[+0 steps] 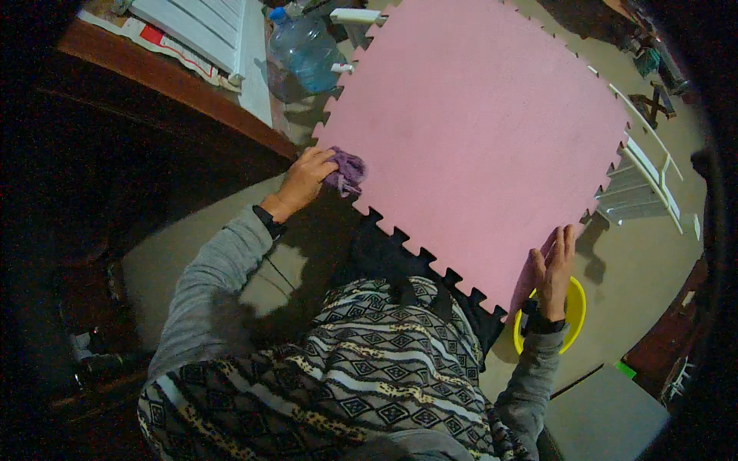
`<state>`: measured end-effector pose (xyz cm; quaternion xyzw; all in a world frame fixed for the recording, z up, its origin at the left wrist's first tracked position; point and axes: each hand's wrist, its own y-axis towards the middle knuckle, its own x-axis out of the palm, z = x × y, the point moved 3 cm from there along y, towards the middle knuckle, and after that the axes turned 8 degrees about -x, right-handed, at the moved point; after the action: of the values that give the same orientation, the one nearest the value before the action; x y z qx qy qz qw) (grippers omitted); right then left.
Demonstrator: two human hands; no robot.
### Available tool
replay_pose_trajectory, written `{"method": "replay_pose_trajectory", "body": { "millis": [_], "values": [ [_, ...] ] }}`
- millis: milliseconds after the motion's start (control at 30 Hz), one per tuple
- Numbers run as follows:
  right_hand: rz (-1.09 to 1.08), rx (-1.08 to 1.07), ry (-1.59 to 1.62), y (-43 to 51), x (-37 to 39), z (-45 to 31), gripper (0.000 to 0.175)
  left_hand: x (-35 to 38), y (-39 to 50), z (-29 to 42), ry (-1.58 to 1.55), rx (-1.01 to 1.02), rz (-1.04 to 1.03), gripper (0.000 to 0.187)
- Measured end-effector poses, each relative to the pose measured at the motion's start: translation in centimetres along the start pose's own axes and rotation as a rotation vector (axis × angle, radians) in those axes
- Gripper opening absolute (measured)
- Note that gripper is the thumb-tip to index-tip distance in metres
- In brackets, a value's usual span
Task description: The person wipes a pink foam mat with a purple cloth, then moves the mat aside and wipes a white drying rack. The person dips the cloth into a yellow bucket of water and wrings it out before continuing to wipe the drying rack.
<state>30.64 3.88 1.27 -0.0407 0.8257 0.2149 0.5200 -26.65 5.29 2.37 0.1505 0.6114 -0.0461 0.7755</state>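
A large pink interlocking foam mat tile (pixel 473 132) with notched edges lies before me. My left hand (pixel 307 178) grips a crumpled purple cloth (pixel 347 171) at the tile's left corner. On the opposite side, my right hand (pixel 554 276) lies along the tile's right edge near its closest corner, fingers extended and the thumb apart, with nothing seen in it. Below the right wrist is a yellow bucket (pixel 578 314), partly covered by the forearm. What holds the tile up is mostly hidden beneath it.
A wooden table (pixel 173 86) bearing a white slatted panel (pixel 193 29) stands at left. Beyond it is a large blue-tinted plastic water bottle (pixel 305 52). A white rack (pixel 640 178) projects past the tile's right edge. A grey box-like surface (pixel 605 415) is at lower right.
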Motion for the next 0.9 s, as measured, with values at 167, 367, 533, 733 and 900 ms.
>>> {"method": "replay_pose_trajectory", "body": {
  "millis": [167, 367, 533, 733, 900],
  "values": [
    [0.014, -0.006, -0.016, -0.2, -0.3, -0.2, 0.071, -0.8, 3.0, -2.0, -0.03, -0.116, 0.004, 0.048],
    [-0.015, 0.072, 0.008, -0.1, -0.3, -0.2, 0.074, -3.6, 11.0, -0.2, -0.085, -0.129, 0.136, 0.041],
    [0.016, 0.041, 0.0, -0.1, -0.2, -0.3, 0.08, -4.3, 18.5, 1.8, -0.027, 0.033, -0.038, 0.024],
    [-0.027, 0.11, 0.027, 0.0, -0.4, -0.6, 0.079, -7.2, 28.4, 1.7, -0.035, -0.019, -0.005, 0.032],
    [-0.061, 0.112, -0.003, 0.2, -0.6, -0.9, 0.079, -10.0, 36.0, 3.5, 0.018, -0.049, 0.189, 0.035]
  ]
}}
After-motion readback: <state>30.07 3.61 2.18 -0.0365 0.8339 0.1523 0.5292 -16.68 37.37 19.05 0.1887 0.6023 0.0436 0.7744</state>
